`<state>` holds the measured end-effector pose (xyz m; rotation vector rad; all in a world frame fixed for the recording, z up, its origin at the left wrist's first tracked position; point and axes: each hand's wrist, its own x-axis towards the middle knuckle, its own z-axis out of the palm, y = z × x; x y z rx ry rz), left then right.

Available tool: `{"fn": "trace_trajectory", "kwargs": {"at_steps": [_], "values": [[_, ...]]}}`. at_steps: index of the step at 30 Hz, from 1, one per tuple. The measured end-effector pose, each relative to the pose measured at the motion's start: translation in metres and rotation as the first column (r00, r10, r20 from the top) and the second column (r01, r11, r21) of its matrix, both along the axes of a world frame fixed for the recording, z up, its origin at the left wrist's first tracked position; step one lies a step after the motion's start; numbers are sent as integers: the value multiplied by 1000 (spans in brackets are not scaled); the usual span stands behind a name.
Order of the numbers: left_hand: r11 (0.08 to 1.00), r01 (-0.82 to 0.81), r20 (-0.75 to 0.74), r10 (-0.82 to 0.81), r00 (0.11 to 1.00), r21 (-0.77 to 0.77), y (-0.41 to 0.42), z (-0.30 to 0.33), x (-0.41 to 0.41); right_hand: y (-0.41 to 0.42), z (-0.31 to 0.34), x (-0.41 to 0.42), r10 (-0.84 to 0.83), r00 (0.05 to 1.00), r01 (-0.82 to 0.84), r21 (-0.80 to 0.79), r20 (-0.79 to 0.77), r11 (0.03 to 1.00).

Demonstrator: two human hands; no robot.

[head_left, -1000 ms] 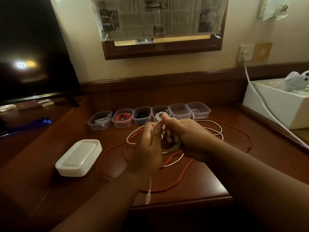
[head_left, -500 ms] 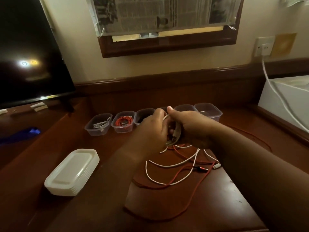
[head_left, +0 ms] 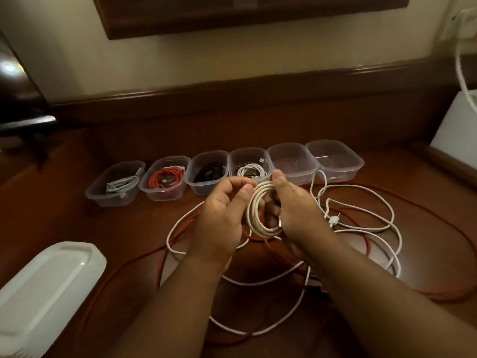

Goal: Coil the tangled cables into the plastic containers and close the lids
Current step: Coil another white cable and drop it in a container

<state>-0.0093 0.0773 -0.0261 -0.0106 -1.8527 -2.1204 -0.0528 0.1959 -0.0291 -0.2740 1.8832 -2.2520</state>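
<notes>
Hands at work over the table [head_left: 108, 228]: my right hand [head_left: 296, 210] grips a coiled white cable [head_left: 258, 210], fingers through the loop and thumb pressed on its top, while my left hand [head_left: 222, 218] pinches the same coil at its upper edge between thumb and fingertips. Behind the coil stands a row of six clear plastic containers [head_left: 335, 161]; counting from the left, the first four hold a grey, a red, a black and a white cable, and the last two look nearly empty. Below and right of the coil, loose white cables [head_left: 361, 228] and red cables [head_left: 134, 262] lie tangled on the wood. Left of the coil, near the table's front, sits a stack of white lids [head_left: 46, 285].
</notes>
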Motion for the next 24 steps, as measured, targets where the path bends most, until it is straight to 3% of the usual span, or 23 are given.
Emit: {"fn": "trace_trajectory", "kwargs": {"at_steps": [4,7,12,14,17,19,21,24], "values": [[994,-61,-23,59,998,-91,-10,-5,-2,6,-2,-9,32,998,-25,-140,54,990],[954,-141,-140,106,984,-266,-15,-8,-2,6,-4,-8,52,996,-41,-154,67,987],[913,-176,-190,111,976,-369,-9,-8,3,7,3,1,-53,999,53,-169,6,984],[945,-123,-110,93,990,-304,-3,-6,8,9,2,4,-96,993,83,-161,-74,983],[999,13,27,-12,1000,-31,5,-6,16,15,2,8,-159,962,145,-80,-220,986],[989,113,80,-121,989,99,9,-4,19,17,1,8,-191,918,200,-9,-347,980],[978,161,117,-177,977,131,10,-5,21,17,-3,7,-192,863,247,58,-467,967],[944,207,170,-255,952,255,10,-5,21,14,-11,3,-155,810,288,153,-565,945]]}}
